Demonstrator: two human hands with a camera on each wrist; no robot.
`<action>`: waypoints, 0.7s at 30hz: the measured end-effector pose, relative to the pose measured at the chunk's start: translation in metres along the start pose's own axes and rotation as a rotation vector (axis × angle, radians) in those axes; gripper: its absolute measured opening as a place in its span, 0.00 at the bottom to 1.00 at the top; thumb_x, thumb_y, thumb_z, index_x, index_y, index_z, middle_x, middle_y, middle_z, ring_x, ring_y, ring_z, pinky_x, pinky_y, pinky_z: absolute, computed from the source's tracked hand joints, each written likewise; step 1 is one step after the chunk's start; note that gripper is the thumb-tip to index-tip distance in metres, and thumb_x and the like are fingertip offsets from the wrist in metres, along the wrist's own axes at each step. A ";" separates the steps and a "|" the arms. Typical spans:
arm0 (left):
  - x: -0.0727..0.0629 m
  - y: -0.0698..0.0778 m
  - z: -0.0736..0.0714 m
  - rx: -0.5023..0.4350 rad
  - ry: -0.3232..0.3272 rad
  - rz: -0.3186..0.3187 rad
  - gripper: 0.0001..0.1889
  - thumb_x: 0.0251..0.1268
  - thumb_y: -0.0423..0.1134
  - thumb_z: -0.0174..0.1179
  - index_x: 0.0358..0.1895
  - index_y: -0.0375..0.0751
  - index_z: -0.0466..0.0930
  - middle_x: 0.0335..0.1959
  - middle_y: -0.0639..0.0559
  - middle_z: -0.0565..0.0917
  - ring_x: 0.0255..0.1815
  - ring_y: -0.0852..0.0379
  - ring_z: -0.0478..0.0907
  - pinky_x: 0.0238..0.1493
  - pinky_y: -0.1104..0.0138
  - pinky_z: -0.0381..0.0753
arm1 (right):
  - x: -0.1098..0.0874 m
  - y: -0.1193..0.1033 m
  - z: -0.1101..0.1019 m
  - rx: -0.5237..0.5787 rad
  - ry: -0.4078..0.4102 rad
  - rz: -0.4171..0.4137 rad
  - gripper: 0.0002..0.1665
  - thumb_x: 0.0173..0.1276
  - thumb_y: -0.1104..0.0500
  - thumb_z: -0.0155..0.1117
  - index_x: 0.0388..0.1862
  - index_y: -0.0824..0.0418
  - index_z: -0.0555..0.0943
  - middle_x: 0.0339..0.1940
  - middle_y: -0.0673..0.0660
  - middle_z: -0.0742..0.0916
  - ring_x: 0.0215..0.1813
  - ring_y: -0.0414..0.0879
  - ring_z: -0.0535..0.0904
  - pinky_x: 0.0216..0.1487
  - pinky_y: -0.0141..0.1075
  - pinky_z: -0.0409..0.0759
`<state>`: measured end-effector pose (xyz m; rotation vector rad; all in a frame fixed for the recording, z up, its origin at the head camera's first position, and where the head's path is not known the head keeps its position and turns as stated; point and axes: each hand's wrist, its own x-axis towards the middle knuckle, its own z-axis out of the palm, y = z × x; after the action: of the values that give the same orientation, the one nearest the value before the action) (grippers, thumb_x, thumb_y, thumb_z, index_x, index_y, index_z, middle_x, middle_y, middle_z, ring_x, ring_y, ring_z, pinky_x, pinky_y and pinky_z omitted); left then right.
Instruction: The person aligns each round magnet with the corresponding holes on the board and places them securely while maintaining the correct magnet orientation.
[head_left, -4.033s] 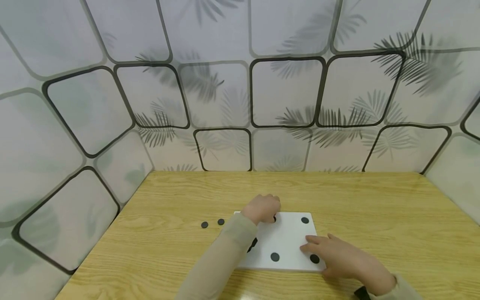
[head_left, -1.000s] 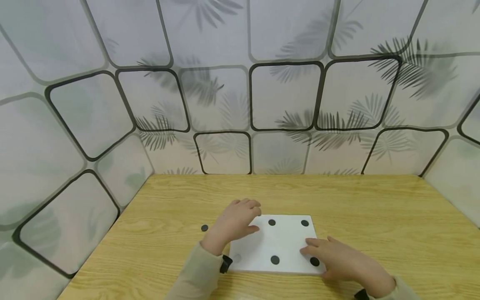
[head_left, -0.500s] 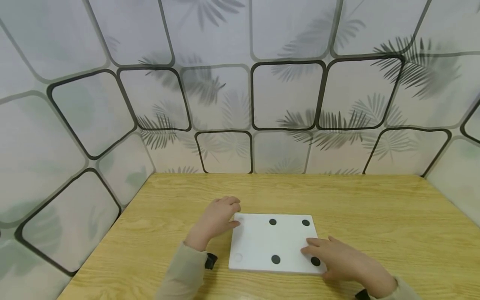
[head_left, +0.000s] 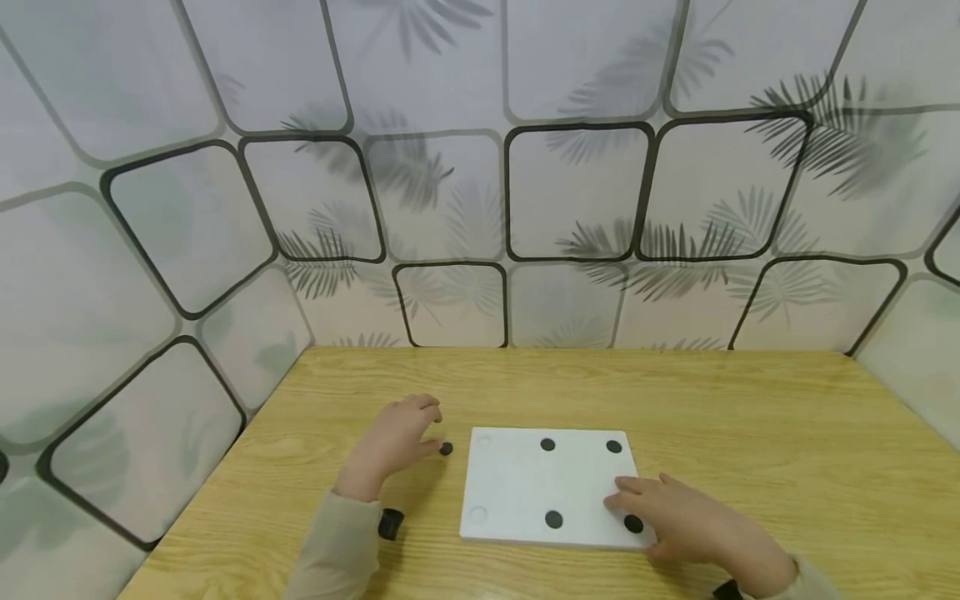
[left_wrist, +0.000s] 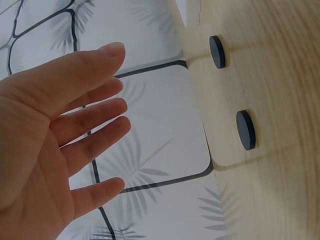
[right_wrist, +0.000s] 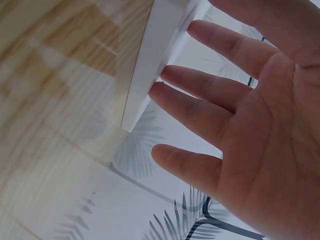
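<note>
A white rectangular board (head_left: 517, 483) lies on the table with several black discs in it, among them a far-middle disc (head_left: 548, 444) and a near-middle disc (head_left: 553, 519). Two bare round recesses show at its left corners, a far recess (head_left: 484, 439) and a near recess (head_left: 477, 514). My left hand (head_left: 392, 442) hovers left of the board, fingers relaxed and holding nothing. Two loose black discs, an upper one (left_wrist: 217, 52) and a lower one (left_wrist: 246, 130), lie on the table beside it; it hides one in the head view. My right hand (head_left: 678, 517) rests fingertips on the board's right edge.
The wood-grain table (head_left: 360, 375) runs back to a patterned wall covering (head_left: 450, 200) with leaf prints, which also rises along the left side. Dark wrist-worn pieces show at both cuffs, such as the left one (head_left: 391, 524).
My left hand has moved from the board's far edge leftward, off the board and over to the loose discs. My right hand stays at the board's right edge.
</note>
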<state>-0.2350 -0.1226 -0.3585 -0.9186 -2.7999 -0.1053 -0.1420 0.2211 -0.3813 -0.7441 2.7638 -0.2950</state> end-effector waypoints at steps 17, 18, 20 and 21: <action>-0.002 -0.012 0.008 -0.068 -0.087 -0.114 0.15 0.49 0.43 0.65 0.37 0.36 0.80 0.46 0.44 0.76 0.47 0.46 0.72 0.44 0.56 0.73 | 0.000 0.000 0.000 -0.004 0.002 -0.012 0.31 0.42 0.62 0.71 0.50 0.56 0.75 0.55 0.62 0.74 0.56 0.55 0.70 0.56 0.58 0.57; -0.003 -0.012 0.009 -0.079 -0.096 -0.127 0.14 0.49 0.42 0.64 0.37 0.36 0.80 0.46 0.43 0.76 0.48 0.45 0.71 0.45 0.55 0.72 | 0.001 0.001 0.000 -0.001 0.000 -0.009 0.31 0.42 0.61 0.72 0.50 0.56 0.75 0.55 0.62 0.74 0.56 0.55 0.70 0.56 0.58 0.57; -0.003 -0.013 0.010 -0.100 -0.114 -0.150 0.14 0.50 0.42 0.64 0.37 0.36 0.80 0.48 0.43 0.75 0.48 0.44 0.71 0.45 0.54 0.72 | 0.001 0.001 0.000 0.003 -0.004 -0.006 0.31 0.42 0.61 0.72 0.50 0.55 0.75 0.55 0.62 0.74 0.56 0.55 0.69 0.56 0.58 0.58; -0.004 -0.014 0.011 -0.108 -0.120 -0.156 0.13 0.50 0.41 0.64 0.37 0.35 0.80 0.48 0.42 0.75 0.48 0.44 0.71 0.45 0.53 0.72 | 0.001 0.001 0.000 0.004 -0.005 -0.005 0.31 0.42 0.61 0.72 0.50 0.55 0.75 0.56 0.62 0.74 0.56 0.55 0.69 0.56 0.58 0.58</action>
<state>-0.2420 -0.1345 -0.3701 -0.7508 -3.0011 -0.2336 -0.1429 0.2211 -0.3816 -0.7502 2.7561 -0.2998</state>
